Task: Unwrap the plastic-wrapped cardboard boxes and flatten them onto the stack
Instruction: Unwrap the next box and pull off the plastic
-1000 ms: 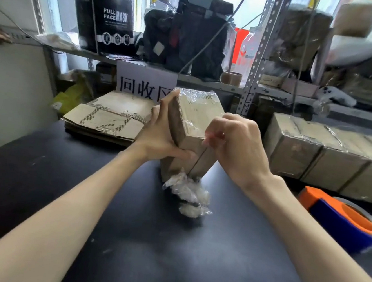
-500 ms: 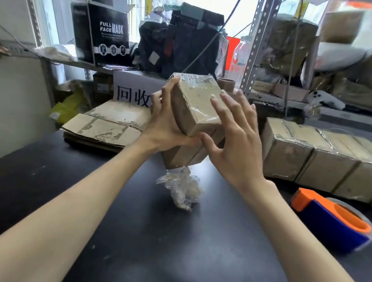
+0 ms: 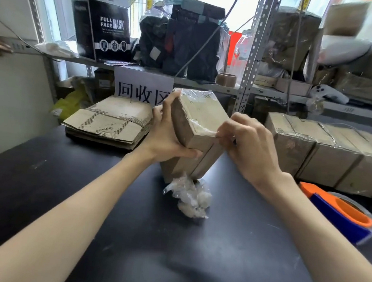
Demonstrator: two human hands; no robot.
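Head view: left hand [image 3: 167,136] grips the tilted box [image 3: 201,112], right hand [image 3: 249,145] pinches its wrap [image 3: 194,93] at the edge, mid-tabletop [image 3: 125,226]; crumpled plastic [image 3: 191,197] just before it, stack [image 3: 111,121] left

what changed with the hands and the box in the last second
The right hand opened wide half a second ago and has now curled back in, pinching the plastic wrap at the right edge of the box. The left hand kept its grip on the box throughout. The crumpled plastic on the table, the flattened stack and the row of wrapped boxes stayed put.
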